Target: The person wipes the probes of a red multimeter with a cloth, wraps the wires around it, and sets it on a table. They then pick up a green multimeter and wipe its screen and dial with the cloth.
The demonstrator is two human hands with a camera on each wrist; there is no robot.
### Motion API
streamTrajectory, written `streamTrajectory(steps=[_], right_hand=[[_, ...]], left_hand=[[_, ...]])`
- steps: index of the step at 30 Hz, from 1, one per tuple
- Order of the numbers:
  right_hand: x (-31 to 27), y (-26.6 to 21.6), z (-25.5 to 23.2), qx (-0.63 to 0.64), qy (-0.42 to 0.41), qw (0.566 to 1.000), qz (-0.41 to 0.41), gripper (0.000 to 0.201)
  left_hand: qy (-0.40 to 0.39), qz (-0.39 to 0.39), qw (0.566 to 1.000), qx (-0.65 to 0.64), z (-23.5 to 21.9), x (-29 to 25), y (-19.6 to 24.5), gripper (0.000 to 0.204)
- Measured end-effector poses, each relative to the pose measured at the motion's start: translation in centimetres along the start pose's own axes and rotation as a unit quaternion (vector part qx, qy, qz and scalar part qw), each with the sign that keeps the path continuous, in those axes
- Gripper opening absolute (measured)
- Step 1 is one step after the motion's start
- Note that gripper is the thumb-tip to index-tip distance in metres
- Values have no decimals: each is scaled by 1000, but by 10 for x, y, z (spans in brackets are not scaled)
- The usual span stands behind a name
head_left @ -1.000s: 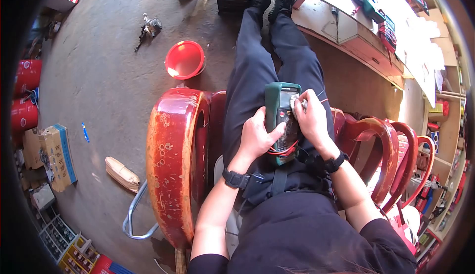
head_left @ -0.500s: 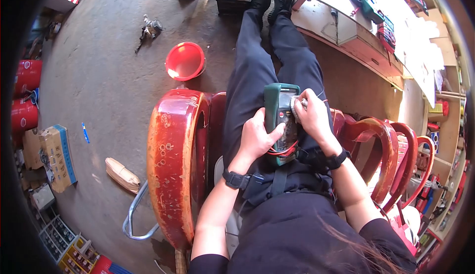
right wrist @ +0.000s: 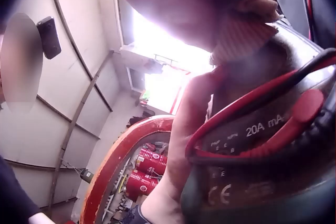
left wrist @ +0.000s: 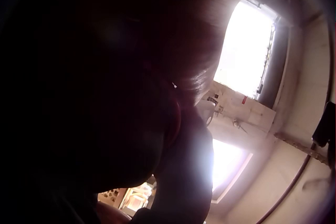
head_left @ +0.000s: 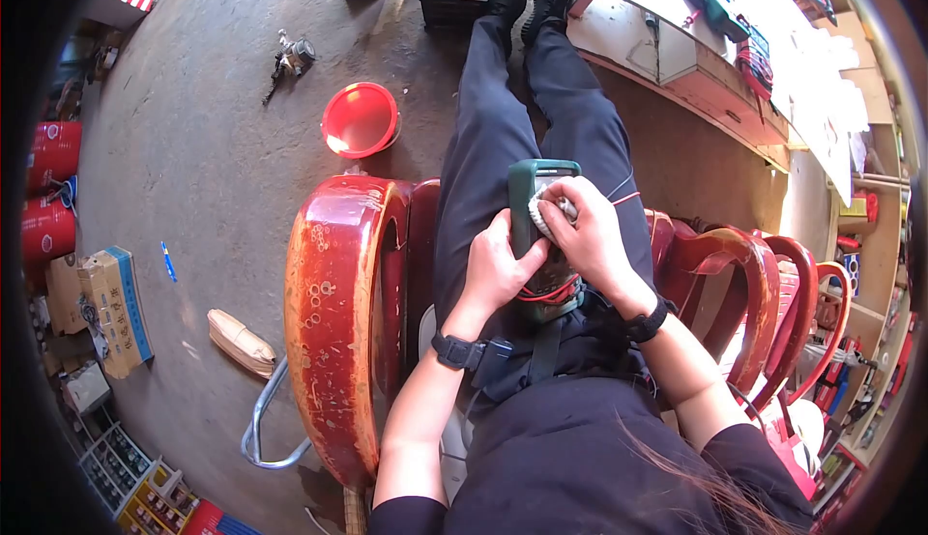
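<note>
Green-cased, the multimeter [head_left: 522, 211] lies between my hands, over my lap. My left hand [head_left: 496, 269] grips its side, thumb over the front; my right hand [head_left: 592, 231] pinches a whitish cloth [head_left: 536, 216] against its face. Red leads [right wrist: 307, 108] loop across it, just below my right fingers.

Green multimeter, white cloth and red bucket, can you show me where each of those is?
Green multimeter [head_left: 522, 202]: head view, on the side of its casing.
White cloth [right wrist: 243, 39]: right wrist view, on its ribbed fabric.
Red bucket [head_left: 362, 106]: head view, on its inside wall.
</note>
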State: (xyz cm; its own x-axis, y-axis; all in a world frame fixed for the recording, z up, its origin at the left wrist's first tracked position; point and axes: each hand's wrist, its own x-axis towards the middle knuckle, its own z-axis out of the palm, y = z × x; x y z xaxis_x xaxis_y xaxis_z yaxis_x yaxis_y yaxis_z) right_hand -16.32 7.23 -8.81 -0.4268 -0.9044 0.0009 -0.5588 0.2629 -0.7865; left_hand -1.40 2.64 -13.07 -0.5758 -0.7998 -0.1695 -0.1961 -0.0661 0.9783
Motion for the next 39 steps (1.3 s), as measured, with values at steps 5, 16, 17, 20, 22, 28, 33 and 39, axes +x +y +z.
streamTrajectory(steps=[5, 16, 17, 20, 22, 28, 33, 39], right_hand=[[2, -4, 4, 7, -5, 1000, -21, 14], [-1, -2, 3, -12, -7, 1000, -3, 13], [-1, -2, 4, -14, -4, 1000, -5, 13], [-1, 0, 6, -18, 1, 1000, -15, 13], [-1, 2, 7, -16, 5, 1000, -21, 14], [1, 6, 9, -8, 17, 1000, -20, 15], [1, 8, 10, 0, 15, 1000, -15, 16], [2, 12, 10, 8, 11, 1000, -2, 16]], left_hand=[[-2, -14, 1000, -7, -3, 1, 0, 40], [-7, -16, 1000, 5, -1, 0, 1, 38], [-5, -17, 1000, 4, -1, 0, 0, 38], [4, -11, 1000, -1, 1, -1, -4, 40], [6, -3, 1000, -18, 3, -1, -6, 42], [-3, -17, 1000, 12, 2, 0, -4, 42], [-4, -21, 1000, 14, 1, 0, -3, 42], [12, 4, 1000, -8, 2, 2, -4, 43]])
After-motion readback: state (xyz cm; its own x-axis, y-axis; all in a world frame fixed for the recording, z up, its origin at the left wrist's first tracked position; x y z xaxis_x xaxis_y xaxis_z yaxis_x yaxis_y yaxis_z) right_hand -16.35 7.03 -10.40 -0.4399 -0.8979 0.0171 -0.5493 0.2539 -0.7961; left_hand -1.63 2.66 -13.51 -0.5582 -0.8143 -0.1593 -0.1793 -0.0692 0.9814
